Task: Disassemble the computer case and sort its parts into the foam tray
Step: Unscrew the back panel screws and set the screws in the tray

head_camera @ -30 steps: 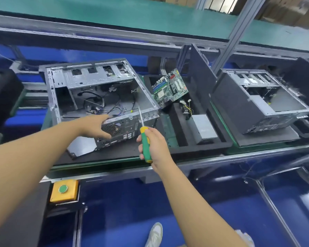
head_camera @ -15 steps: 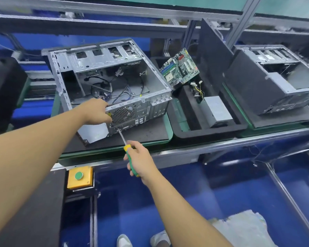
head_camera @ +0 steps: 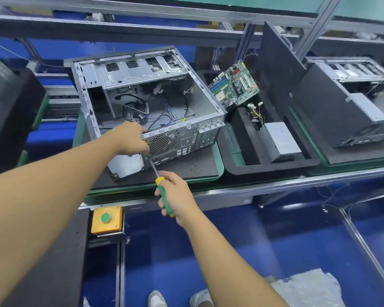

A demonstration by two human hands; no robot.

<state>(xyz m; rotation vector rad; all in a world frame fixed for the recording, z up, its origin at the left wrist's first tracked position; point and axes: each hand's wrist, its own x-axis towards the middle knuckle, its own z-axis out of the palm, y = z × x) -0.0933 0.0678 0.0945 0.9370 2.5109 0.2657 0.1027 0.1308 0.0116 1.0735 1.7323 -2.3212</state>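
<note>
Computer case (head_camera: 142, 89), lid off and open side up, lies on a black mat with a green edge (head_camera: 200, 167) on the bench (head_camera: 253, 191), left of centre in the head view, with its perforated rear panel facing the person. Loose cables (head_camera: 155, 116) trail across its bare floor and the drive bays run along its far side. The left hand (head_camera: 131, 138) grips the top rim of the rear panel at its left end, just beside the fan grille (head_camera: 163, 141); its fingers are curled over the rim with their tips hidden inside the case. The right hand (head_camera: 175, 193) holds a screwdriver (head_camera: 165, 200), its fingers wrapped tight round the green and yellow handle. The shaft slants up and to the left, and its tip meets the rear panel just below the fan grille; whether it sits in a screw is too small to tell. A silver plate (head_camera: 124, 166) lies on the mat at the case's near left corner. Just right of the mat stands the black foam tray (head_camera: 275, 167): a green motherboard (head_camera: 233, 84) leans tilted in its far part, beside the case's right wall, and a grey power supply (head_camera: 279, 138) with coloured wires lies in a nearer slot. Further right, a 2nd case (head_camera: 353, 85) rests on another foam block. Below the bench edge, a yellow box with 1 green button (head_camera: 106, 220) is mounted near the left forearm, and 2 shoes (head_camera: 156, 299) show on the blue floor.
</note>
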